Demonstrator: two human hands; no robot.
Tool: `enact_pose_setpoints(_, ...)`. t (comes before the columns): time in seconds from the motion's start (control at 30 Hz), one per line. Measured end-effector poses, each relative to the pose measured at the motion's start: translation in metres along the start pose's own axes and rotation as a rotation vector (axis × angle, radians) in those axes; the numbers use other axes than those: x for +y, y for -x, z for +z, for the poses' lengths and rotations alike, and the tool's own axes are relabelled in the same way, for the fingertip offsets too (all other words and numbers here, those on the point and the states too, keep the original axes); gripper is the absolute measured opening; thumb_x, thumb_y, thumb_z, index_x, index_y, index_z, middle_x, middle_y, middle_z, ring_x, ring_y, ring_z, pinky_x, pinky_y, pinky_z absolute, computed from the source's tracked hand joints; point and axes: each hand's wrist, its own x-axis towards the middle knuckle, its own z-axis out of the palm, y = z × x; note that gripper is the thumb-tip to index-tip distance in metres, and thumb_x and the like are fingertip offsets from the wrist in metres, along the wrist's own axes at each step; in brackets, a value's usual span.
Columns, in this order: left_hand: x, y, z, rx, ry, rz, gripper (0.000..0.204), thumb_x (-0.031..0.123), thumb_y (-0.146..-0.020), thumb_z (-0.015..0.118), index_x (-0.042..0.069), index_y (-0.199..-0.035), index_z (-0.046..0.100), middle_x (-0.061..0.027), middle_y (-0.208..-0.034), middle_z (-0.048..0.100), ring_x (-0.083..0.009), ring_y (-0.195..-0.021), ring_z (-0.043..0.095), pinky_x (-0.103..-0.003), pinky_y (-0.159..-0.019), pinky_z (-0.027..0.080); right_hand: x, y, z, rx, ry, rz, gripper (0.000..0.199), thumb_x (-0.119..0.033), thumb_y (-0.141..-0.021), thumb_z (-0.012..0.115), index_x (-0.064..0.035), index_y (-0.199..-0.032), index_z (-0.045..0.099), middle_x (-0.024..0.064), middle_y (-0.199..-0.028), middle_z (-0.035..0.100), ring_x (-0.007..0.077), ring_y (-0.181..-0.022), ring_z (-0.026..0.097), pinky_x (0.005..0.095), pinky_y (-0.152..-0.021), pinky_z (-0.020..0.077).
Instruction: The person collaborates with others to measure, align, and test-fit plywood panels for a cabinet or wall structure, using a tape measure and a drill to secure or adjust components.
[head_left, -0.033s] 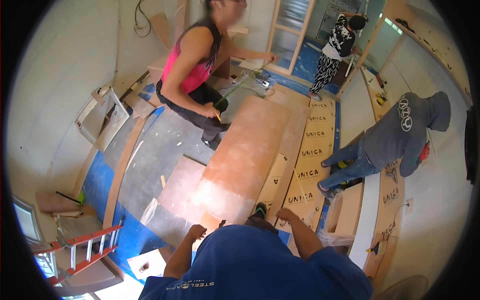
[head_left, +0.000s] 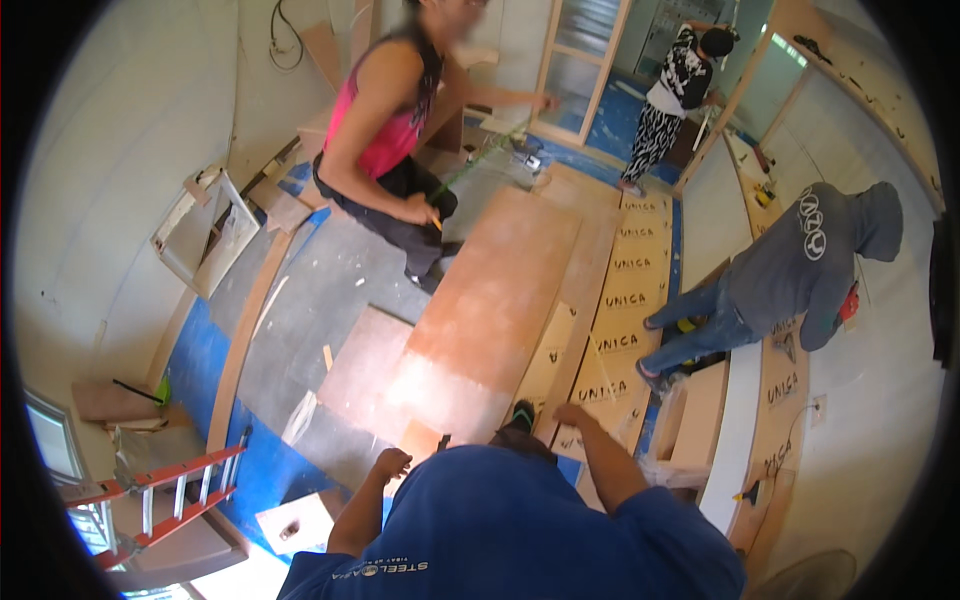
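Observation:
My left hand (head_left: 392,463) hangs low in front of me, beside the near end of the plywood sheet (head_left: 490,310); its fingers are curled in and nothing shows in them. Farther right, my right hand (head_left: 574,414) is held out over a narrow wood strip (head_left: 572,375), its fingers closed. Whether it holds something small is hidden. The reddish-brown sheet lies lengthwise on the floor, with a paler board (head_left: 360,365) along its left side. A co-worker (head_left: 380,110) in a pink and black top bends over the sheet's far left, stretching a green strip (head_left: 490,155) between both hands.
Yellow printed boards (head_left: 622,300) lie to the right. Another co-worker (head_left: 800,265) in a grey hooded top leans at the right wall; a third person (head_left: 675,110) stands by the far doorway. An orange ladder (head_left: 170,495) and a white frame (head_left: 205,235) are on the left.
My right hand has moved slightly forward, away from me. The co-worker in pink has shifted a little, and the green strip with them. My left hand stays about where it was.

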Motion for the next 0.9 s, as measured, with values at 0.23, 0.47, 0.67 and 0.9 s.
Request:
enact_pose_setpoints(0.23, -0.095, 0.108, 0.019, 0.059, -0.417, 0.151, 0.024, 0.023, -0.076, 0.053, 0.001, -0.076, 0.063, -0.0157, -0.070, 0.062, -0.0239, -0.064, 0.061, -0.035, -0.063, 0.048, -0.045, -0.080, -0.105, 0.566, -0.147, 0.069, 0.031, -0.022, -0.075, 0.054, -0.0025, -0.098, 0.058, 0.0186, -0.097, 0.058, 0.0312, -0.091, 0.055, 0.0393, -0.079, 0.0435)
enact_pose_setpoints(0.47, -0.070, 0.165, 0.015, 0.172, 0.079, -0.348, 0.030, 0.025, -0.073, 0.057, -0.002, -0.085, 0.064, -0.0177, -0.082, 0.063, -0.0254, -0.066, 0.061, -0.035, -0.061, 0.047, -0.124, -0.020, -0.088, 0.599, -0.228, 0.220, 0.047, -0.022, -0.071, 0.058, 0.0008, -0.112, 0.051, 0.0231, -0.097, 0.058, 0.0339, -0.087, 0.058, 0.0379, -0.078, 0.0461)
enact_pose_setpoints(0.67, -0.067, 0.181, 0.007, 0.223, 0.237, -0.480, 0.027, 0.022, -0.076, 0.056, -0.004, -0.081, 0.063, -0.0137, -0.071, 0.062, -0.0194, -0.061, 0.060, -0.031, -0.051, 0.047, -0.191, -0.011, -0.077, -0.297, -0.158, 0.298, 0.044, -0.020, -0.070, 0.055, 0.0032, -0.108, 0.049, 0.0224, -0.084, 0.060, 0.0311, -0.072, 0.060, 0.0391, -0.062, 0.0493)
enact_pose_setpoints(0.9, -0.080, 0.166, -0.004, 0.355, 0.596, -0.334, 0.025, 0.021, -0.077, 0.054, -0.003, -0.080, 0.058, -0.0117, -0.072, 0.062, -0.0203, -0.057, 0.061, -0.031, -0.046, 0.048, -0.184, -0.068, -0.041, 0.120, -0.285, -0.101, 0.025, -0.022, -0.072, 0.058, -0.0008, -0.086, 0.058, 0.0103, -0.064, 0.059, 0.0176, -0.047, 0.054, 0.0305, -0.047, 0.0455)
